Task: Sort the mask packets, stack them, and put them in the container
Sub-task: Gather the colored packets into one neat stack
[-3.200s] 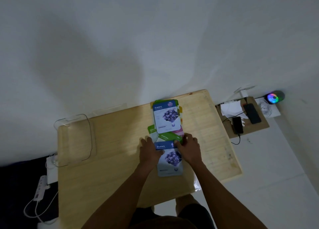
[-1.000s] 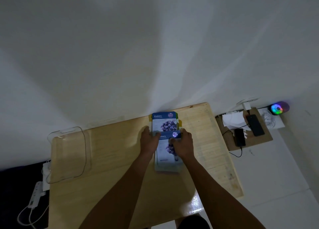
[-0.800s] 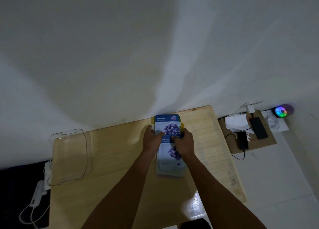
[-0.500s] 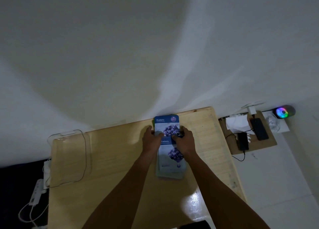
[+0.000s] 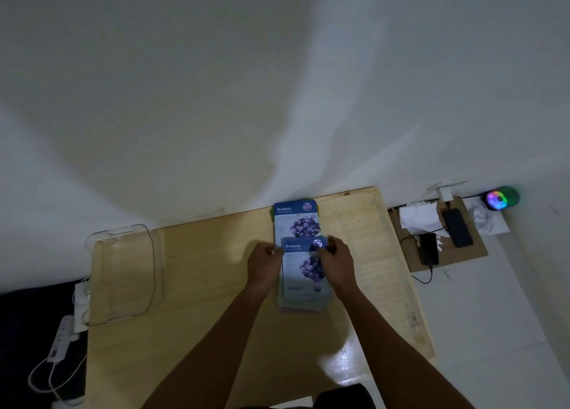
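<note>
Covering lower pkts: both hands.

So the count: two Blueberry mask packets face up, far one and near one, more under the near one, can't tell how many. One clear container at left. Two phones at right, and.

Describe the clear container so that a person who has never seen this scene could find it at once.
Start from the wooden table that stands against the white wall. The container sits at the table's far left end, well apart from the blueberry packets under both hands in the middle. It is the only see-through thing there: an empty tray with rounded corners, its outline thin and faint.
</note>
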